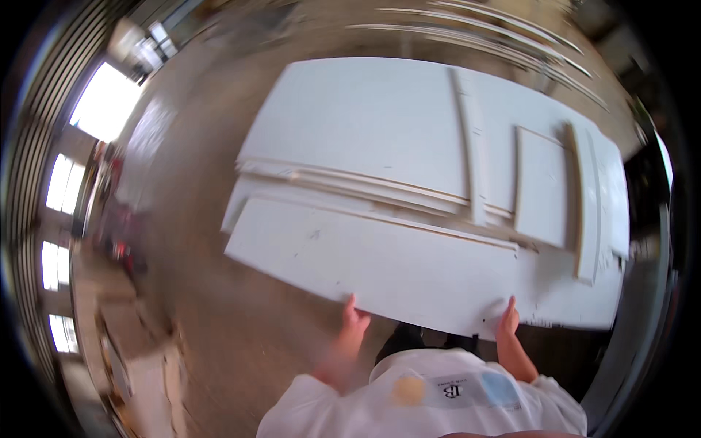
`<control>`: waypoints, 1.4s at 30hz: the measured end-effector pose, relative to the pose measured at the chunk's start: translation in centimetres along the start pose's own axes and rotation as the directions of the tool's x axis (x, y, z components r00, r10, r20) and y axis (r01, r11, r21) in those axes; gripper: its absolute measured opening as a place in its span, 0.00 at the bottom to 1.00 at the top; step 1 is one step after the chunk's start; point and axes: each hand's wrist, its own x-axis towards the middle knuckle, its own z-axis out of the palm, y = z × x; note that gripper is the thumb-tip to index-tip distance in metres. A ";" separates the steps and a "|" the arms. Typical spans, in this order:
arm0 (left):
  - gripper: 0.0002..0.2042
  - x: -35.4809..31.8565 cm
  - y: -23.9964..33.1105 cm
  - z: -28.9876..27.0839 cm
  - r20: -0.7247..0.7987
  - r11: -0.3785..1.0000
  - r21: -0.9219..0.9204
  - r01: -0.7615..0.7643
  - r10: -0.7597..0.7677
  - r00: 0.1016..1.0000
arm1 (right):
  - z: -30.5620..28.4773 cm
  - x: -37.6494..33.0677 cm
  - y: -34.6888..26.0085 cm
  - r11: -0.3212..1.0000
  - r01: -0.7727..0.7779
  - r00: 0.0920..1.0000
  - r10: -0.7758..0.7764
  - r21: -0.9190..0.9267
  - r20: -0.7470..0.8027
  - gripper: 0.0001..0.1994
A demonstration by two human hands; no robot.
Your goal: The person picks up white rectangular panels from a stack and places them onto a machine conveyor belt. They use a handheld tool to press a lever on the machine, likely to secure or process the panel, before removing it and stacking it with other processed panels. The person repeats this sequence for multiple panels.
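Note:
A long white board (380, 263) lies nearest me, along the front of a stack of larger white panels. At its near edge, left of the middle, my left hand (355, 320) grips with the thumb on top and the fingers hidden beneath. Farther right, my right hand (509, 321) holds the same edge in the same way, thumb up. Behind the board rests a wide white panel (365, 124) with a raw wood-coloured edge. The left forearm is slightly blurred.
Across the stack lie a narrow white strip (471, 146), a small rectangular panel (540, 186) and another thick strip (585, 212). Long pale rails (489, 36) stand beyond. Cardboard and boards (139, 358) sit at the lower left. A grey panel (642, 321) rises at the right.

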 end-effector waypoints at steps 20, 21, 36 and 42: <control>0.20 -2.2 -34.8 24.4 0.068 0.631 0.542 0.555 -0.691 0.720 | -29.4 0.8 23.7 0.642 0.032 0.699 0.533 0.766 -0.477 0.28; 0.20 -1.5 -37.6 26.0 0.059 0.603 0.570 0.558 -0.707 0.704 | -29.8 0.4 23.3 0.581 0.023 0.685 0.584 0.814 -0.436 0.28; 0.05 5.1 -58.5 40.4 0.058 0.165 0.982 0.095 -0.731 0.680 | -24.9 6.2 16.1 0.821 -0.006 0.689 0.417 0.571 -0.593 0.30; 0.06 0.0 -52.4 33.1 0.012 0.108 0.987 0.116 -0.779 0.627 | -22.4 10.5 10.8 0.854 0.047 0.755 0.310 0.518 -0.578 0.29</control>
